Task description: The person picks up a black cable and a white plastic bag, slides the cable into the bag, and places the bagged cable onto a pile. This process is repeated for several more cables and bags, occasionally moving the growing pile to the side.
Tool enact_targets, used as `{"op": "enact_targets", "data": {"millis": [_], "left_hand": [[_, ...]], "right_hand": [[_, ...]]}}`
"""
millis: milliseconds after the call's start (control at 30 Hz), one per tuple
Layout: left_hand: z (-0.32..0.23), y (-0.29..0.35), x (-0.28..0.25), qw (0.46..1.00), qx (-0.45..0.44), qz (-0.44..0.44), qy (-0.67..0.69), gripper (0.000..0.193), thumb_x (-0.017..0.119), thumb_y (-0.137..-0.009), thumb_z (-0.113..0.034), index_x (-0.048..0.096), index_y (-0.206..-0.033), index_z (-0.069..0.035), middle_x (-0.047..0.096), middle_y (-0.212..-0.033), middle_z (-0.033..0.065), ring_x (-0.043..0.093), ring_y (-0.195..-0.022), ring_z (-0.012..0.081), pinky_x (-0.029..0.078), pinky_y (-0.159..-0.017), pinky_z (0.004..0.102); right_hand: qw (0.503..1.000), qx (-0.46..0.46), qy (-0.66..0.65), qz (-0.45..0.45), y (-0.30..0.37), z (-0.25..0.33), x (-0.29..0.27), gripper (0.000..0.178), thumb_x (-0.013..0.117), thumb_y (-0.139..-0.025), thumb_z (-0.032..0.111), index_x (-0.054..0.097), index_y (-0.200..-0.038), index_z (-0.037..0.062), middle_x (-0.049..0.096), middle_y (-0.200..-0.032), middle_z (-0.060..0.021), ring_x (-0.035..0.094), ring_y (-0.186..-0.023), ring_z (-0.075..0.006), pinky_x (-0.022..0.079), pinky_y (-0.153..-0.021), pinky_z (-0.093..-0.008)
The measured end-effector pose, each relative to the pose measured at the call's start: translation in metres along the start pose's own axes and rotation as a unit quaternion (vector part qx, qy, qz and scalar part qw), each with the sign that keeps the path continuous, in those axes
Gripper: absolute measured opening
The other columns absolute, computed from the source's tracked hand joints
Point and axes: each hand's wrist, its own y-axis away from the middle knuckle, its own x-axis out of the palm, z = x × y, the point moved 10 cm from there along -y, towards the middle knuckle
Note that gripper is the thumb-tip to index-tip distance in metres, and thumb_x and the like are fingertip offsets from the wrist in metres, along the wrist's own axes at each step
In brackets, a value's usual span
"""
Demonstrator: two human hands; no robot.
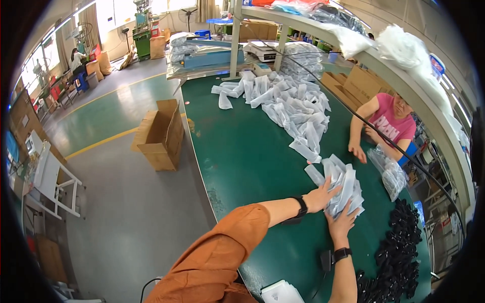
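Note:
My left hand (322, 195) lies flat against the left side of a small stack of white plastic packets (343, 184) on the green table (242, 156). My right hand (341, 223) presses on the stack's near edge, fingers spread. Both hands touch the packets without closing around them. Each wrist wears a black watch. An orange sleeve covers my left upper arm.
A long heap of white packets (293, 108) runs across the table's far part. Black parts (399, 247) pile up at the right edge. A person in a pink shirt (389, 123) sits across with clear bags (389, 171). An open cardboard box (161, 134) stands on the floor.

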Motion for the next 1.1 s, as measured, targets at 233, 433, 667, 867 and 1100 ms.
{"op": "enact_targets", "data": {"millis": [233, 433, 667, 867, 1100], "left_hand": [[-0.044, 0.062, -0.064, 0.99, -0.02, 0.136, -0.016, 0.093, 0.074, -0.083, -0.018, 0.018, -0.156, -0.006, 0.014, -0.157, 0.0345, 0.03, -0.141, 0.0493, 0.043, -0.105, 0.0537], [-0.021, 0.232, -0.089, 0.983, 0.001, 0.18, -0.045, 0.088, 0.069, -0.09, -0.037, 0.02, -0.156, -0.004, 0.017, -0.159, 0.0287, 0.017, -0.149, 0.0435, 0.026, -0.118, 0.0557], [0.001, 0.281, -0.097, 0.995, 0.007, -0.014, -0.097, 0.079, 0.062, -0.093, -0.045, 0.031, -0.152, -0.002, 0.021, -0.161, 0.0211, 0.02, -0.151, 0.0337, 0.013, -0.122, 0.0529], [0.003, 0.275, -0.099, 0.994, -0.026, -0.088, -0.057, 0.077, 0.064, -0.092, -0.043, 0.036, -0.149, 0.0, 0.032, -0.157, 0.0198, 0.026, -0.149, 0.0319, 0.015, -0.122, 0.0505], [0.006, 0.276, -0.107, 0.983, -0.034, -0.18, -0.013, 0.074, 0.068, -0.089, -0.039, 0.041, -0.145, 0.002, 0.042, -0.151, 0.0201, 0.035, -0.144, 0.0331, 0.022, -0.121, 0.0476]], "right_hand": [[0.998, 0.016, -0.058, 0.005, -0.068, -0.039, -0.02, 0.108, 0.084, -0.074, 0.031, 0.018, -0.159, 0.0236, 0.014, -0.158, -0.0338, 0.022, -0.144, -0.0524, 0.028, -0.113, -0.061], [0.988, -0.109, -0.11, 0.011, -0.027, -0.073, -0.044, 0.103, 0.081, -0.076, 0.032, 0.021, -0.158, 0.013, 0.019, -0.159, -0.0282, 0.024, -0.146, -0.0435, 0.029, -0.117, -0.0488], [0.99, -0.043, -0.135, 0.015, 0.042, -0.098, -0.051, 0.09, 0.079, -0.081, 0.03, 0.031, -0.152, 0.0027, 0.025, -0.154, -0.0333, 0.028, -0.144, -0.0458, 0.03, -0.115, -0.0496], [0.992, -0.032, -0.004, 0.118, 0.084, -0.068, -0.041, 0.082, 0.08, -0.08, 0.037, 0.044, -0.144, -0.0001, 0.033, -0.151, -0.0342, 0.032, -0.142, -0.0455, 0.032, -0.115, -0.0485], [0.988, -0.015, 0.037, 0.147, 0.103, -0.036, -0.047, 0.087, 0.08, -0.078, 0.042, 0.043, -0.145, -0.0014, 0.032, -0.151, -0.0343, 0.033, -0.142, -0.0451, 0.032, -0.114, -0.0477]]}}
